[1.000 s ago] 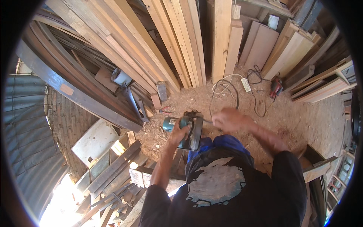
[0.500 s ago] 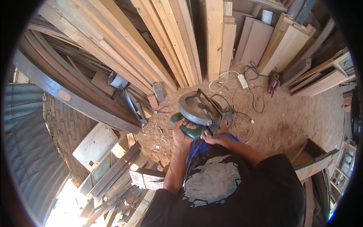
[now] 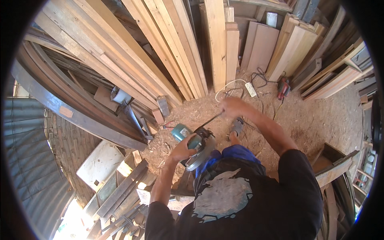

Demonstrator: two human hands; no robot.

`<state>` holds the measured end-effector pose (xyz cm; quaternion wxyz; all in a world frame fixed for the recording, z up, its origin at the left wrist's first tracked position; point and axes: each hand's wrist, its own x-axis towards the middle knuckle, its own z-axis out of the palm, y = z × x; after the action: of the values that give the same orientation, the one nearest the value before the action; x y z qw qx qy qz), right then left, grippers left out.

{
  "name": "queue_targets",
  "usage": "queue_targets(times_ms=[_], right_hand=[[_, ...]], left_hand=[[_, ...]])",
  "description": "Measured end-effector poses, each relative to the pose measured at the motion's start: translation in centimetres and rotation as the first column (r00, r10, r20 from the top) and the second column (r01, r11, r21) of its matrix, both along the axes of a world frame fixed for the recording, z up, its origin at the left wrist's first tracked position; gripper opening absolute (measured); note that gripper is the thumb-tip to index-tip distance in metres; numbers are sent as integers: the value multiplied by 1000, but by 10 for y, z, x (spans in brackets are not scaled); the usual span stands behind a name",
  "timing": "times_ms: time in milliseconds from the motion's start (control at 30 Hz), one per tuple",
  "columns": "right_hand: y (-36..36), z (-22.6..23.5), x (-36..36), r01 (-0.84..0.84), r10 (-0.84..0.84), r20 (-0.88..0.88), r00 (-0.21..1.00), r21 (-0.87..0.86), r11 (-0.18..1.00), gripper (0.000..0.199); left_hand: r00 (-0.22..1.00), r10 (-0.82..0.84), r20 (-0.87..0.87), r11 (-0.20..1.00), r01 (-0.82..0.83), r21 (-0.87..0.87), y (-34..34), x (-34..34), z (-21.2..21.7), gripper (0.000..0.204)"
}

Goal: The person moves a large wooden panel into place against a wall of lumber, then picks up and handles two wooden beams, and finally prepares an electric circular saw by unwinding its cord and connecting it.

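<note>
A green circular saw (image 3: 181,133) with a grey metal guard is in my left hand (image 3: 183,150), whose fingers are closed round its handle. The saw is tilted, at the left of my lap. From it a black power cord (image 3: 209,120) runs up and right to my right hand (image 3: 234,108). That hand is stretched forward over the floor, smeared by motion, and its fingers appear closed on the cord. The saw's blade cannot be made out.
Long timber planks (image 3: 160,52) lean at the back. A white power strip (image 3: 250,89) and a red power tool (image 3: 283,88) lie on the sawdust-strewn floor, with loose cables. Offcuts (image 3: 120,188) are piled at the left; a wooden box (image 3: 332,160) stands right.
My right hand has left the saw and moved forward and right with the cord. The saw has turned in my left hand and come lower, to the left.
</note>
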<state>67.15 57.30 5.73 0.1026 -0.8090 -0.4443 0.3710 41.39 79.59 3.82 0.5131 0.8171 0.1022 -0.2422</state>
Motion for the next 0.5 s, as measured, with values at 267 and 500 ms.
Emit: queue_targets(times_ms=[267, 500], right_hand=[[-44, 3, -138, 146, -42, -440, 897, 206, 968, 25], [-67, -101, -183, 343, -397, -794, 459, -254, 904, 22]], left_hand=[[185, 751, -634, -93, -921, -379, -33, -6, -89, 12], [160, 551, -819, -543, -676, -498, -57, 22, -40, 15]])
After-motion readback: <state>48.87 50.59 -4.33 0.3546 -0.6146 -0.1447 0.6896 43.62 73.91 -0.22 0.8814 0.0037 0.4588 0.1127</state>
